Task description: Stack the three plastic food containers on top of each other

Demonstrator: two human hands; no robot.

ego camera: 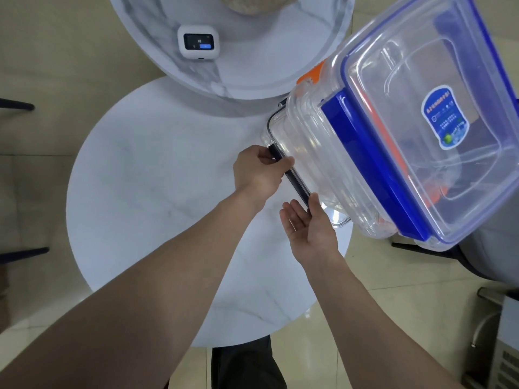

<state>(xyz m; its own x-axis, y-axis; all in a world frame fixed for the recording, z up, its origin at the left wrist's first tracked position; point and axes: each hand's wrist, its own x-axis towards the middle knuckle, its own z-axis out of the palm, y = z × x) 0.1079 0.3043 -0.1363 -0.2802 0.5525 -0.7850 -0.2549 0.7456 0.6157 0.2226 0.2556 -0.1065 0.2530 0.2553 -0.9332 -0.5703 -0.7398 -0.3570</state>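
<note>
Three clear plastic containers stand in one stack at the right edge of the round white table [146, 192]. The blue-lidded container [421, 116], with a blue label, is on top. Under it sits the orange-trimmed container [311, 74], mostly hidden. At the bottom is the black-rimmed container [280, 130]. My left hand [259, 171] pinches the black side latch of the bottom container. My right hand [309, 223] rests flat against the same side near the front corner, fingers straight.
A second, higher marble table [252, 66] overlaps the far side and carries a small white device with a screen [198, 42]. A grey seat [488, 248] stands to the right, dark chair legs at the left, tiled floor around.
</note>
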